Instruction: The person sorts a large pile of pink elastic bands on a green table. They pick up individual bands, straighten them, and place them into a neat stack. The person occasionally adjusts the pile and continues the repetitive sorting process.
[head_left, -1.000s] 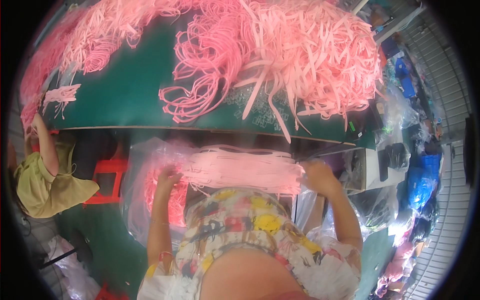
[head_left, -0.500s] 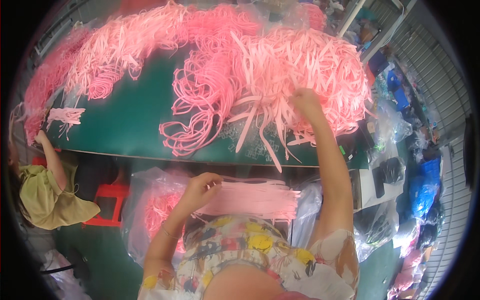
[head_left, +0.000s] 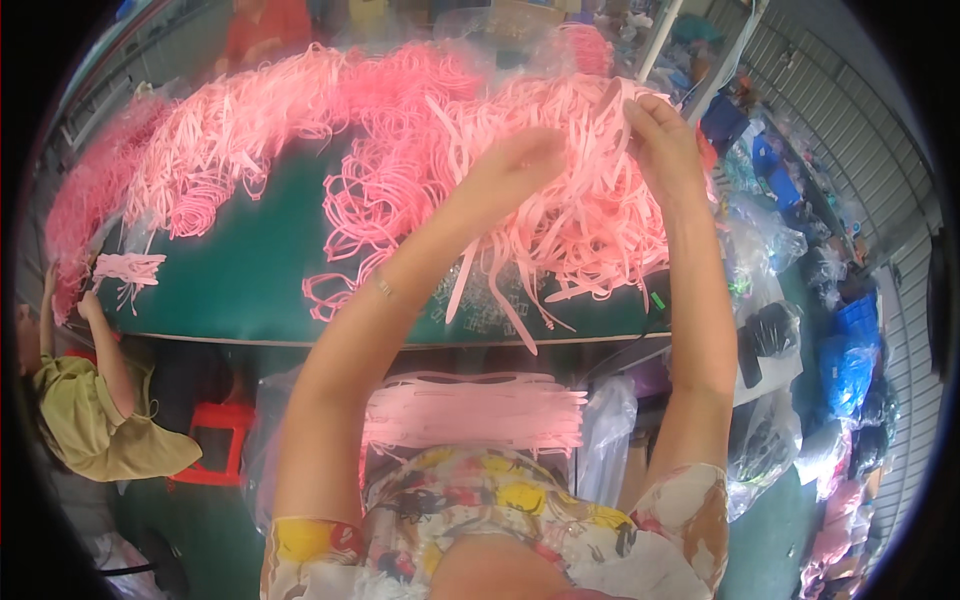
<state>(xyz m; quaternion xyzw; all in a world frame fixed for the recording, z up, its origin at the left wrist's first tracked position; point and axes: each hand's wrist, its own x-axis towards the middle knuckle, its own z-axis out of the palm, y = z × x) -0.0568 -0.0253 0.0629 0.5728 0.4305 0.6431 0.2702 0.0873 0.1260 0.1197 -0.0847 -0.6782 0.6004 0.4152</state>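
A large tangled heap of flat light pink straps [head_left: 590, 220] lies on the right part of the green table, with clear plastic pieces [head_left: 490, 305] under its front edge. My right hand [head_left: 665, 140] is above the far right side of the heap. Its thumb and fingertips pinch a light pink strap [head_left: 612, 97]. Over the middle of the heap hovers my left hand [head_left: 520, 165], somewhat blurred, fingers stretched out toward the right and apparently holding nothing. Close to my body lies a neat flat stack of pink straps [head_left: 475, 415], below the table edge.
Darker pink cord loops [head_left: 375, 190] and more strap piles cover the green table [head_left: 240, 270]. At far left a person in a green top [head_left: 105, 410] handles pink material beside a red stool [head_left: 215, 440]. Plastic bags [head_left: 765, 450] stand at right; someone in red [head_left: 268, 30] is across the table.
My left hand has risen from beside the flat stack to above the heap. My right hand has moved farther out over the heap and now pinches a strap. The view has shifted slightly.
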